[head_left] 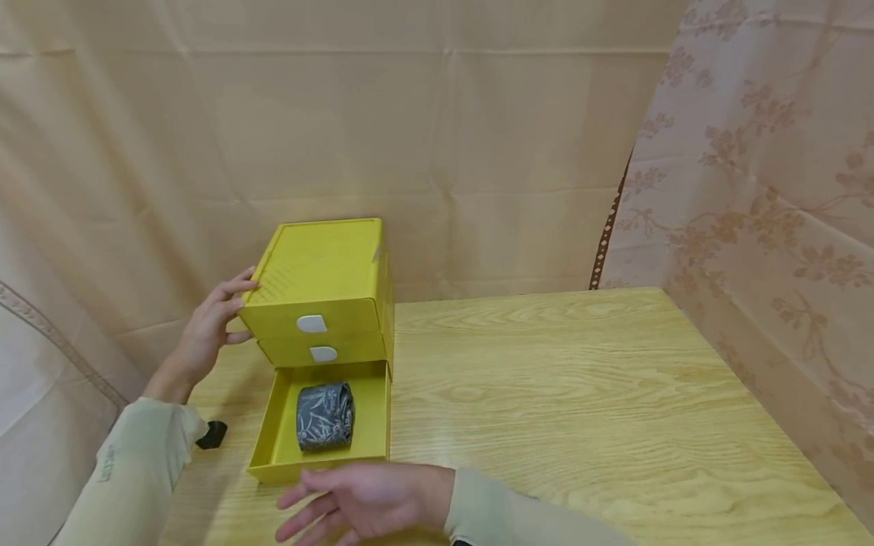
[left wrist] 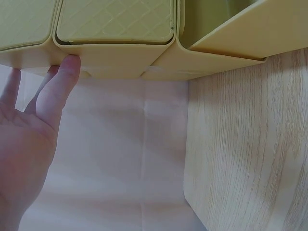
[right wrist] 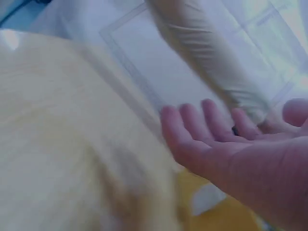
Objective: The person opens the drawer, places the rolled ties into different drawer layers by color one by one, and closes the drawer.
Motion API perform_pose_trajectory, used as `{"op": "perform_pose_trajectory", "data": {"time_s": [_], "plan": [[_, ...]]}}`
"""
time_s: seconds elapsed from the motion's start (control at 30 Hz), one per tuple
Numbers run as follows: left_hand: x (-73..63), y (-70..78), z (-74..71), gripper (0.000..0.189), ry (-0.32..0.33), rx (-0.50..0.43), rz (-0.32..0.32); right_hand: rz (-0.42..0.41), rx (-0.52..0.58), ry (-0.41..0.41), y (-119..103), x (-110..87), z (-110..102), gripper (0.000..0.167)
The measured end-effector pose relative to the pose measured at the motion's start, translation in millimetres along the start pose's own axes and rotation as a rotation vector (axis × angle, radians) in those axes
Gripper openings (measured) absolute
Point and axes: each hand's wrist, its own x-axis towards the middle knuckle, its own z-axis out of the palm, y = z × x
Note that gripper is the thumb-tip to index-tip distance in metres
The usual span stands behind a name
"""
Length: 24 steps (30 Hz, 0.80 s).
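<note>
A yellow drawer unit (head_left: 321, 262) with white tabs on its upper drawers stands on the table. Its bottom drawer (head_left: 371, 413) is pulled out, and in it lies a rolled dark grey cloth (head_left: 325, 417) with a pale leaf pattern. My left hand (head_left: 205, 334) touches the left side of the unit with extended fingers; in the left wrist view the thumb (left wrist: 62, 86) presses against its wall. In front of the open drawer, my right hand (head_left: 375, 500) is held palm up with loose fingers and nothing in it. The right wrist view is blurred.
A small black object (head_left: 212, 434) lies on the table left of the drawer. The wooden table (head_left: 546, 394) extends to the right. Beige curtains (head_left: 437, 136) hang behind, and a floral curtain (head_left: 785, 189) hangs along the right side.
</note>
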Motion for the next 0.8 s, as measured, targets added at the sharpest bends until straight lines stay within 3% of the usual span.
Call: {"op": "perform_pose_trajectory", "data": {"time_s": [0.07, 0.17, 0.37, 0.6, 0.8], "plan": [[-0.1, -0.3, -0.1, 0.036, -0.002, 0.006, -0.004, 0.091, 0.087, 0.017, 10.6, 1.7, -4.2, 0.055], [-0.3, -1.0, -0.2, 0.036, -0.004, 0.005, -0.001, 0.135, 0.144, 0.084, 26.4, 4.8, -10.0, 0.049], [0.0, -1.8, -0.9, 0.036, 0.001, -0.004, 0.011, 0.097, 0.255, 0.132, 42.3, 11.7, -18.2, 0.029], [0.4, -1.2, -0.5, 0.036, 0.001, -0.004, 0.004, 0.036, 0.318, 0.141, 44.3, 17.4, -18.7, 0.044], [0.3, -2.3, -1.9, 0.037, 0.002, -0.004, -0.004, 0.032, 0.335, 0.162, 47.9, 21.0, -18.0, 0.042]]}}
